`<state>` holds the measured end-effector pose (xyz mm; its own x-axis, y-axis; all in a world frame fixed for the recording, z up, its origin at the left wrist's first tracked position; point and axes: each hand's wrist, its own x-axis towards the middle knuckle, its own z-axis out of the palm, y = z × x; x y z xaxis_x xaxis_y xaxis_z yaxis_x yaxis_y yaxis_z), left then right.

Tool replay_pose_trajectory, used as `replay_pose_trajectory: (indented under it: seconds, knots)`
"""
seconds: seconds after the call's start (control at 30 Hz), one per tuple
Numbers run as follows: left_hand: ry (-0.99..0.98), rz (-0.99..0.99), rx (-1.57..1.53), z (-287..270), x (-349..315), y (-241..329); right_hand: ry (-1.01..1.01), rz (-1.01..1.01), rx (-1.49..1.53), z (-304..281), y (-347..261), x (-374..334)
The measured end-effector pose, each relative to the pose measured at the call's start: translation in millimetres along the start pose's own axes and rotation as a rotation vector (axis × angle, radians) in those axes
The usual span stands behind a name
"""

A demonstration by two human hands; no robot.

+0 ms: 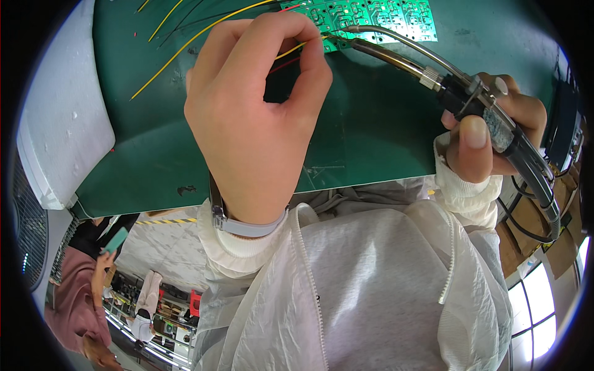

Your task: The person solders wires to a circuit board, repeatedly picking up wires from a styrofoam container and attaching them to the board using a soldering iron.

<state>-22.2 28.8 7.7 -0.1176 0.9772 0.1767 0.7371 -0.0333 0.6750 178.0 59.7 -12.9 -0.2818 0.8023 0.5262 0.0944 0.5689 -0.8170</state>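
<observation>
My left hand is closed in a pinch, thumb and forefinger gripping a thin yellow wire whose end reaches the edge of a green circuit board panel. My right hand is wrapped round the dark handle of a soldering iron, with a thin curved metal tube clamped alongside it. Both the iron's tip and the tube's end point at the board by my left fingertips. Whether the tip touches the wire cannot be made out. Red wires also run to the board behind my left hand.
Loose yellow wires and dark ones lie at the far left of the green work mat. A white foam-like block borders the mat's left side. The iron's black cable loops down at the right. Another person is at lower left.
</observation>
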Motion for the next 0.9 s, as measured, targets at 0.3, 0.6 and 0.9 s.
replay_pose_trajectory:
  seconds: [0.3, 0.6, 0.9]
  knots:
    - [0.142, 0.078, -0.001, 5, -4, -10, 0.277, 0.011, 0.247, -1, 5, 3]
    - [0.15, 0.117, 0.0, 5, -2, -17, 0.529, 0.059, 0.209, -3, 19, 37]
    - [0.121, -0.124, -0.208, 1, 0, -8, 0.64, 0.141, 0.178, 10, 40, 98]
